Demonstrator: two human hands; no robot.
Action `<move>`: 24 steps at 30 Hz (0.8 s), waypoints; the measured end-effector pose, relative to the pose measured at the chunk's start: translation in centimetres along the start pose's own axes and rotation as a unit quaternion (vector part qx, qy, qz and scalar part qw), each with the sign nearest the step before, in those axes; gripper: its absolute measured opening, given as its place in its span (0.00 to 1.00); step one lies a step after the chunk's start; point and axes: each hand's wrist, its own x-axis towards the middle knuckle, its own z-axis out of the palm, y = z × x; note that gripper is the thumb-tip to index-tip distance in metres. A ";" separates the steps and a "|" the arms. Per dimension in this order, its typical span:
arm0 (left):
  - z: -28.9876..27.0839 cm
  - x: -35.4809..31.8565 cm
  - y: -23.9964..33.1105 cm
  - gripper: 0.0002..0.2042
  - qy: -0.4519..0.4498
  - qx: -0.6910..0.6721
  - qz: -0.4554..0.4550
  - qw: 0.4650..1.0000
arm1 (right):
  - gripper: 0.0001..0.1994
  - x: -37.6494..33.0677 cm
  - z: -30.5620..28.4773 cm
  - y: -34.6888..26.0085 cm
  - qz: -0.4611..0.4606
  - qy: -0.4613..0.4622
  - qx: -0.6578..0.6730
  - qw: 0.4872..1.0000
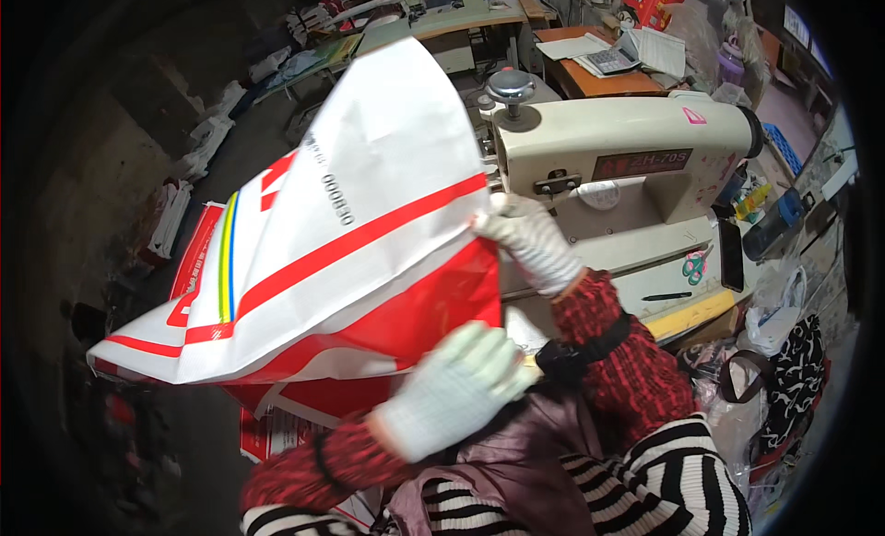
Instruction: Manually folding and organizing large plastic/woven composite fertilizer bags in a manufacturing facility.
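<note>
The sack [369, 213] spreads out left of the machine [636, 144]. Beside the machine's needle end, the right hand [536, 245] pinches the sack's edge. The left hand [450, 390], on the machine's near side, is curled (too blurred to tell whether it grips anything). Scissors [694, 267] lie before the machine, near a phone [731, 257].
</note>
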 end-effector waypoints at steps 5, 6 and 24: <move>-12.9 -9.0 -6.3 0.15 0.098 0.414 -0.165 0.890 | 0.07 -4.1 -4.7 -2.6 -0.015 0.066 0.212 0.975; -14.6 -11.5 -7.9 0.16 0.077 0.429 -0.161 0.886 | 0.07 -4.6 -4.4 -3.7 -0.019 0.076 0.231 0.970; -2.2 -40.1 -1.6 0.31 0.466 -0.028 -0.623 0.627 | 0.08 -19.3 11.6 7.7 0.158 -0.389 -0.063 0.905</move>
